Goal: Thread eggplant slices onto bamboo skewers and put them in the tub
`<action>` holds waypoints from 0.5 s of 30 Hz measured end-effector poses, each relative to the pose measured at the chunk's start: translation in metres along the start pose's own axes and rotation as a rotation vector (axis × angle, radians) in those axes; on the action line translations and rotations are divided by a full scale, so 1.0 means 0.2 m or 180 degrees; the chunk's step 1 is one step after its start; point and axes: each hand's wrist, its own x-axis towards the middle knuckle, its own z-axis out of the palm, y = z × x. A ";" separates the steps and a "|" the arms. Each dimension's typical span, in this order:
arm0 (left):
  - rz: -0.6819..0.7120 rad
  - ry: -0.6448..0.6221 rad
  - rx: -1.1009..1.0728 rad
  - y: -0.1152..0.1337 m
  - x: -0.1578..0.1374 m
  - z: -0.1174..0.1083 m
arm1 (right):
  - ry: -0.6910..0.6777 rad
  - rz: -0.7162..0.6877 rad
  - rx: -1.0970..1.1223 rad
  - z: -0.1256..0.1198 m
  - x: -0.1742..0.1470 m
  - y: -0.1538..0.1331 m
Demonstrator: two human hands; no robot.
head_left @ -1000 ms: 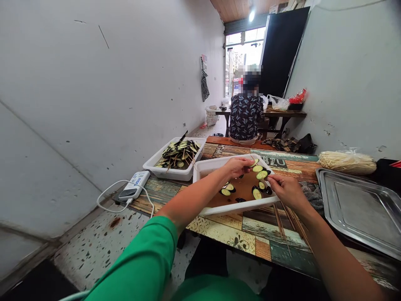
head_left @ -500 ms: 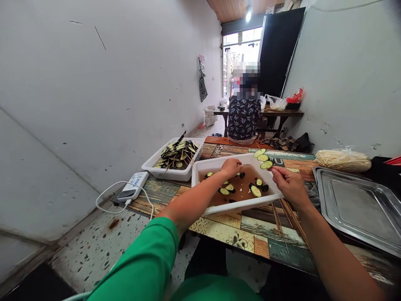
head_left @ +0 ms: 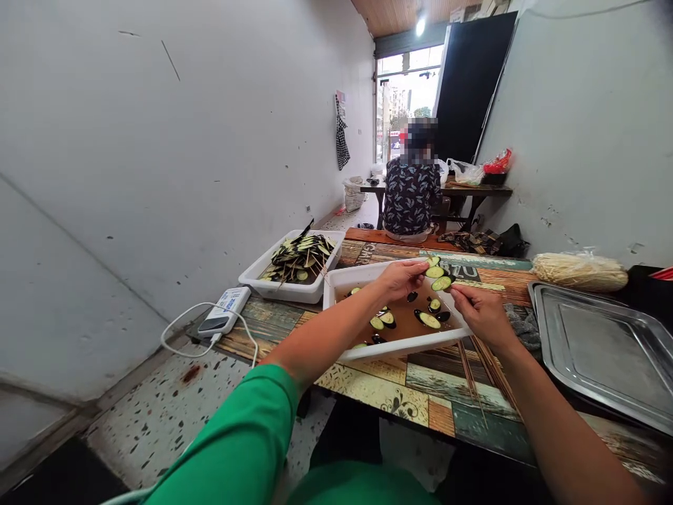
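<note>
My right hand [head_left: 482,314] pinches the lower end of an eggplant skewer [head_left: 440,283], a stick threaded with several oval slices of pale green flesh and dark skin. The skewer is held over the right side of a white tub [head_left: 389,349]. Fingers of my left hand [head_left: 400,280] are closed on the topmost slice at the skewer's upper end. In the tub's brownish water float loose eggplant slices [head_left: 430,320]. Bare wooden skewers [head_left: 488,365] lie on the table, partly behind my right forearm.
A second white tub [head_left: 284,287] heaped with skewered eggplant stands to the left, beside a white device with a cable [head_left: 225,312]. On the right are a metal tray [head_left: 604,351] and bagged enoki-like mushrooms [head_left: 578,270]. A person [head_left: 413,196] sits beyond, back turned.
My left hand has risen from over the water and moved right to the skewer's top. The skewer has dropped slightly and shifted left, with my right hand still holding it.
</note>
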 end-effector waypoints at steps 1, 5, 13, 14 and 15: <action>-0.0039 0.0043 -0.0074 0.01 0.00 0.00 | 0.0002 -0.0004 -0.0009 0.00 0.00 0.00; -0.0197 0.0240 -0.0320 0.04 0.00 0.02 | -0.0015 0.0006 -0.0032 0.01 -0.01 0.00; -0.0363 0.0527 -0.0510 0.05 0.00 0.02 | -0.0160 0.0056 -0.0019 0.00 -0.01 -0.02; -0.0388 0.0554 -0.0572 0.06 0.00 0.02 | -0.0178 0.0051 -0.0004 -0.01 -0.01 -0.02; -0.0410 0.0578 -0.0647 0.07 0.00 0.02 | -0.0201 0.0045 0.0015 -0.01 -0.01 -0.03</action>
